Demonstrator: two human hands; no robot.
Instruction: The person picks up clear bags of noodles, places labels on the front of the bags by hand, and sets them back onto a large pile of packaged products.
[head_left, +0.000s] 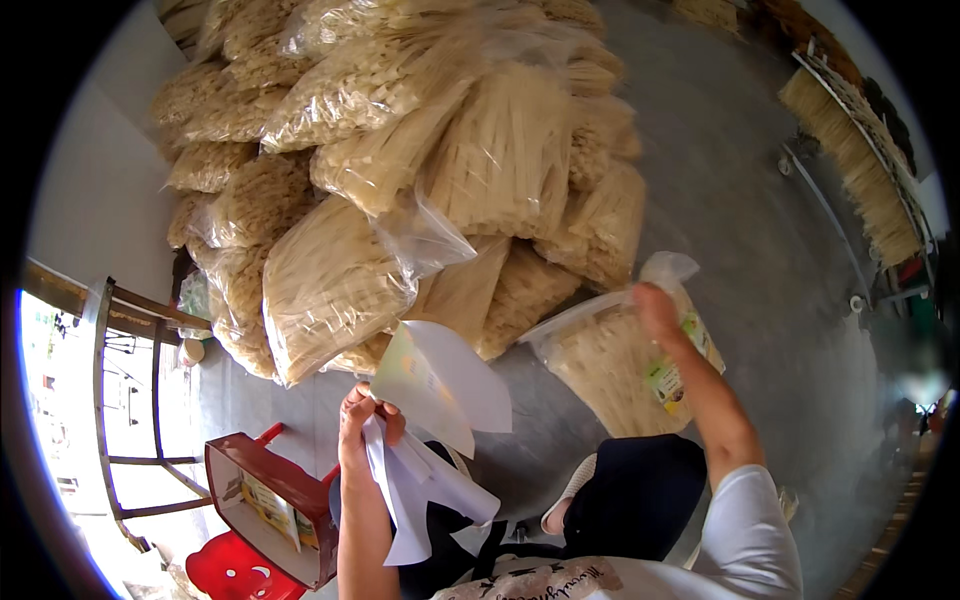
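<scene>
My left hand (367, 424) pinches several printed paper sheets (442, 382). Some of them fan upward, while others hang down over my left leg with their white backs showing. On the right, my right hand (656, 311) is closed at the mouth of a clear plastic bag (607, 360) full of pale, flat dried noodles. That hand is blurred and its fingertips are hidden. Bag film sticks up beyond the fist. A green and yellow printed label (666, 382) shows on the bag's side. The bag is in front of my right knee (637, 487).
A tall pile of bagged dried noodles (502, 150) rises ahead. To my left, a dark red box (262, 480) holding printed sheets rests by a red plastic stool (232, 566). A metal frame (157, 457) stands at far left. Noodles hang on a wheeled rack (862, 165) at right.
</scene>
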